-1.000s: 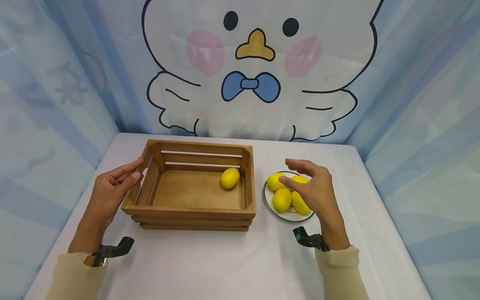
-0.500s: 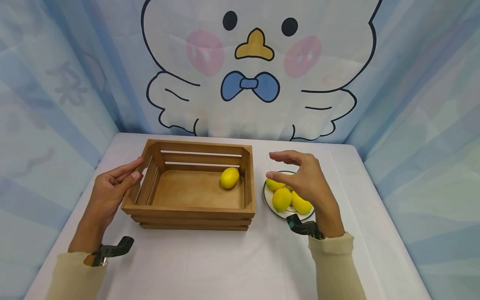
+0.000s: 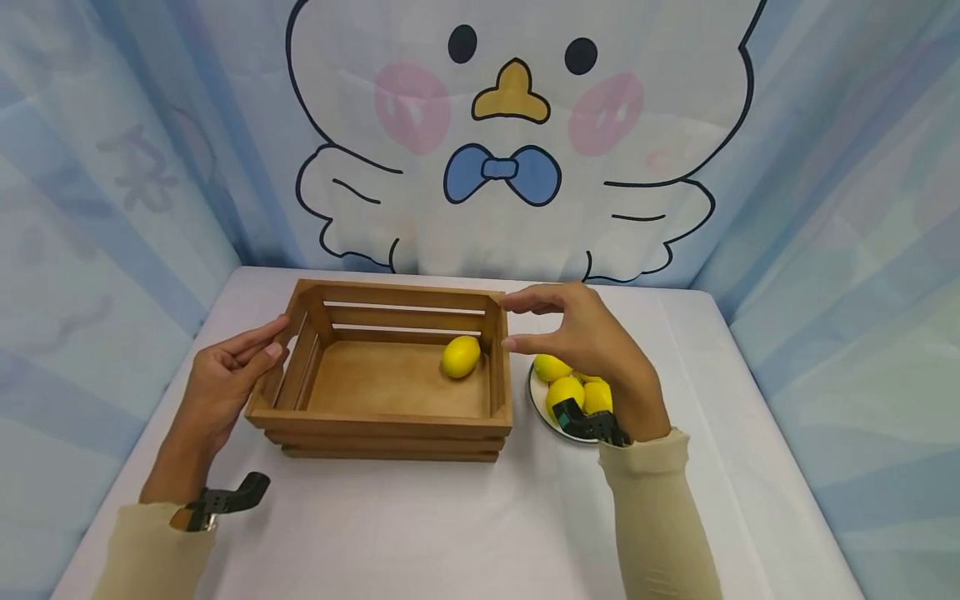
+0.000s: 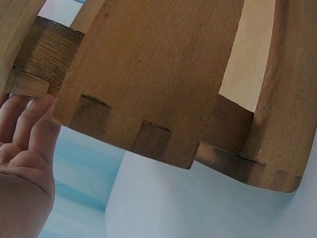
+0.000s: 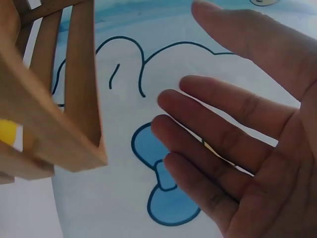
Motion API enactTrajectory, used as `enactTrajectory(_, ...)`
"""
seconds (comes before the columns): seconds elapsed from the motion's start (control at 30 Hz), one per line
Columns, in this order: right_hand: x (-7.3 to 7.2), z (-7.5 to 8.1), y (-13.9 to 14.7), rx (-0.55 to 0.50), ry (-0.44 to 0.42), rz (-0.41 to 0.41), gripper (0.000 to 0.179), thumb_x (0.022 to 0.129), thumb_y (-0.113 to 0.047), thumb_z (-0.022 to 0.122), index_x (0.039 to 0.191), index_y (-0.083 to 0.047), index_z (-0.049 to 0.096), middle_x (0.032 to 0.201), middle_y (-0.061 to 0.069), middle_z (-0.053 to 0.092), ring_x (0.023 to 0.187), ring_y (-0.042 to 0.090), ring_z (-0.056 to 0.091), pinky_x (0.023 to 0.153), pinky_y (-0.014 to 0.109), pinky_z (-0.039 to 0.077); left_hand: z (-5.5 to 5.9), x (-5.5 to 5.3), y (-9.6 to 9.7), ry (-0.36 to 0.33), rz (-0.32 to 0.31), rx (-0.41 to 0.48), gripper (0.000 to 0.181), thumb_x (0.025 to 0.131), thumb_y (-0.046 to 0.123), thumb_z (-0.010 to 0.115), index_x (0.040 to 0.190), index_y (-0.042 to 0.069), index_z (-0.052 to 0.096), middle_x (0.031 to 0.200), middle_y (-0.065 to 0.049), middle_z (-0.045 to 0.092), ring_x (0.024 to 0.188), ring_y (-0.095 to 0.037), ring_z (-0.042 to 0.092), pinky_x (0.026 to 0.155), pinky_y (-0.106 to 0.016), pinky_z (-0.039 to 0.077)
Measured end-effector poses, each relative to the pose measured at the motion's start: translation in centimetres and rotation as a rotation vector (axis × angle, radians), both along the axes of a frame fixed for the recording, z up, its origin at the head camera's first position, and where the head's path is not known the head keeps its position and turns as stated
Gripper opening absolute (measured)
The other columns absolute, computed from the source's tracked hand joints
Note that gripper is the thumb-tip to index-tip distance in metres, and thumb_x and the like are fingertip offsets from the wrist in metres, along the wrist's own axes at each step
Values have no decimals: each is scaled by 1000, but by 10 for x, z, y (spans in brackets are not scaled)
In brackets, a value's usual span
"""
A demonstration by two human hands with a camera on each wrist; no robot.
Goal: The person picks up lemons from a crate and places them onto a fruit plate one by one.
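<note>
In the head view a brown slatted wooden crate point(image 3: 390, 427) stands at the left of the white table, with one lemon point(image 3: 461, 357) inside near its right end. My left hand point(image 3: 217, 387) touches the crate's left end, its fingers fairly straight along the side. In the left wrist view, the crate's end slats point(image 4: 148, 74) fill most of the frame and cover the fingertips. My right hand point(image 3: 581, 329) is at the crate's right end, thumb and fingers spread apart with nothing between them. The right wrist view shows a gap between these fingers point(image 5: 213, 119) and the crate's corner.
Right of the crate is a white plate point(image 3: 542, 412) with a dark rim, holding several lemons point(image 3: 564, 393), partly hidden under my right wrist. Blue curtains point(image 3: 847, 250) surround the table, and a cartoon-printed cloth point(image 3: 517, 233) hangs behind it.
My right hand has moved left and away from me, from over the plate of lemons to the crate's right end. The left hand and the crate have stayed in place.
</note>
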State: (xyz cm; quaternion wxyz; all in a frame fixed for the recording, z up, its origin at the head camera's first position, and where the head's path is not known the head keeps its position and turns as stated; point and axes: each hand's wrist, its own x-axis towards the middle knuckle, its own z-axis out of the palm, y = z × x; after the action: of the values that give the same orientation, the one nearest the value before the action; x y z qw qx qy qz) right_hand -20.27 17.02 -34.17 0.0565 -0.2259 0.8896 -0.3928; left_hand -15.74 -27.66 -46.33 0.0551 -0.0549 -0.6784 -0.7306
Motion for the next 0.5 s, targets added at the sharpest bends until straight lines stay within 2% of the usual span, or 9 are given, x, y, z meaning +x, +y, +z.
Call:
enactTrajectory(0.1, -5, 5, -7, 18, -11, 58, 50, 86, -29, 91, 133, -17, 75, 136, 0, 74, 131, 25, 62, 118, 51, 50, 1, 1, 1, -6, 2, -2, 50, 104, 8, 68, 151, -3, 55, 142, 10, 69, 118, 4, 70, 99, -13, 57)
enactTrajectory(0.3, -14, 10, -22, 56, -55, 121, 48, 86, -29, 91, 130, -17, 76, 130, 0, 76, 127, 28, 65, 115, 50, 53, 1, 1, 1, -18, 7, -11, 50, 104, 9, 68, 151, -2, 56, 143, 11, 69, 119, 4, 70, 99, -13, 57)
enactTrajectory(0.5, -27, 11, -41, 81, -84, 214, 46, 89, -25, 89, 131, -14, 75, 127, 0, 77, 115, 20, 70, 109, 44, 59, 0, 0, -1, -3, -6, 2, 50, 104, 8, 68, 151, -2, 55, 144, 8, 68, 120, 4, 70, 100, -13, 56)
